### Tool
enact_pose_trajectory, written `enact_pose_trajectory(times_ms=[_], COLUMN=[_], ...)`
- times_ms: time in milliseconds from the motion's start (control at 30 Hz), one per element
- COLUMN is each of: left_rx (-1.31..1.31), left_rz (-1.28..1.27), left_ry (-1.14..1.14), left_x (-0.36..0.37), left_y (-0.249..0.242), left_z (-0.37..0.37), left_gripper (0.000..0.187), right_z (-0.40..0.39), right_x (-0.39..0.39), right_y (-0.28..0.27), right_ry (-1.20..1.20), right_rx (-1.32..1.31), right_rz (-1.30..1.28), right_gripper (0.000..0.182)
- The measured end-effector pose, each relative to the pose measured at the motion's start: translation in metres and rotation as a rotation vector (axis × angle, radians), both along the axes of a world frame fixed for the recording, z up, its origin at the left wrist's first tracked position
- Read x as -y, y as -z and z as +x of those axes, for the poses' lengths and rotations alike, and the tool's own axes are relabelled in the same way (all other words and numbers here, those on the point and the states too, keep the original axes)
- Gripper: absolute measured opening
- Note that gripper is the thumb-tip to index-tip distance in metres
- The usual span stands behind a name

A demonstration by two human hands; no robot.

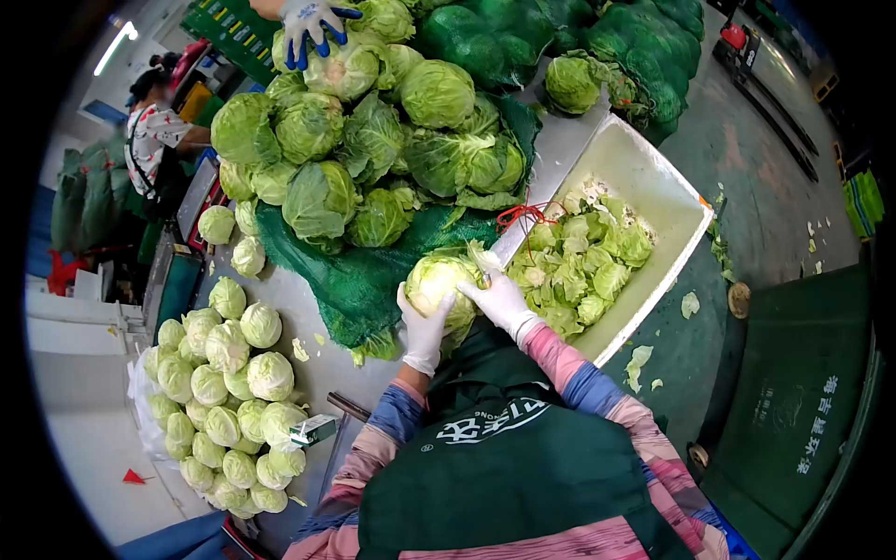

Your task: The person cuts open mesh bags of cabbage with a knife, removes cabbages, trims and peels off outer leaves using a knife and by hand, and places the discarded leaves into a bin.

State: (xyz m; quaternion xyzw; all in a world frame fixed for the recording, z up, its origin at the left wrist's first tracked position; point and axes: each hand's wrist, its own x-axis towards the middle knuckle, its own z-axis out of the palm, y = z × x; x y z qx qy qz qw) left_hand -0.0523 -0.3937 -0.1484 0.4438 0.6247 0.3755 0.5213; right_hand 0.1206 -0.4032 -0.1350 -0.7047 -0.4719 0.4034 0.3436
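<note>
A pale green cabbage (435, 279) is held up in front of my apron, its cut, whitish side showing. My left hand (426, 329), in a white glove, cups it from below and the left, fingers wrapped round it. At its right edge, my white-gloved right hand (502, 301) is closed beside a loose outer leaf (482, 256). A small, thin greyish thing shows at those fingertips, too small to name. To the right, a white foam box (667, 271) holds many stripped cabbage leaves (581, 273).
Untrimmed cabbages (317, 201) are heaped on a green mesh bag (350, 280). Another person's blue-and-white glove (313, 26) rests on the heap. Stripped cabbages (224, 425) are piled at left by a small green-and-white box (313, 429). Full mesh bags (644, 56) stand behind; a pallet jack (747, 65) is at right.
</note>
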Motion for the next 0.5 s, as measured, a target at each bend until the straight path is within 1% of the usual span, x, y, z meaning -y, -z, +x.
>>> enact_pose_trajectory(times_ms=[67,100,133,167,200,233,267,300,333,367,433,467,500], left_rx=[0.192,0.195,0.288,0.381,0.434,0.429,0.38,0.325,0.168,0.168,-0.075,0.012,0.031], left_rz=[-0.055,-0.054,-0.133,-0.21,-0.221,-0.22,-0.19,-0.141,0.008,0.008,0.263,0.227,0.221], left_ry=[0.074,0.073,0.056,0.041,0.06,0.056,0.036,0.027,0.063,0.063,0.286,0.272,0.283], left_x=[-0.003,-0.002,0.0,0.0,-0.002,0.001,0.003,-0.009,-0.014,-0.015,-0.014,-0.013,-0.014], left_y=[-0.003,-0.015,-0.038,-0.05,-0.05,-0.044,-0.031,-0.018,0.006,-0.002,-0.032,-0.043,-0.04], left_z=[-0.006,-0.005,-0.004,-0.004,-0.013,-0.018,-0.02,-0.023,-0.026,-0.019,0.01,0.015,0.025], left_gripper=[0.093,0.093,0.096,0.099,0.101,0.101,0.102,0.104,0.109,0.109,0.111,0.114,0.114], right_z=[0.006,0.007,0.005,0.011,0.022,0.033,0.036,0.076,0.087,0.085,0.072,0.057,0.053], right_x=[-0.001,-0.001,0.006,0.008,0.008,0.015,0.015,0.025,0.033,0.031,0.033,0.028,0.029], right_y=[0.01,0.013,0.009,0.025,0.041,0.04,0.061,0.065,0.057,0.038,-0.002,-0.014,-0.023], right_ry=[-0.023,-0.048,0.051,0.084,0.11,0.287,0.262,0.376,0.288,0.288,0.211,0.086,-0.03], right_rx=[-0.038,-0.075,-0.13,0.038,0.207,0.092,0.231,0.23,0.429,0.429,0.24,0.263,0.304], right_rz=[-0.032,-0.066,0.03,-0.018,-0.058,-0.067,-0.036,-0.101,-0.05,-0.05,0.109,0.134,0.148], right_gripper=[0.064,0.066,0.048,0.042,0.036,0.026,0.028,0.034,0.047,0.047,0.058,0.061,0.064])
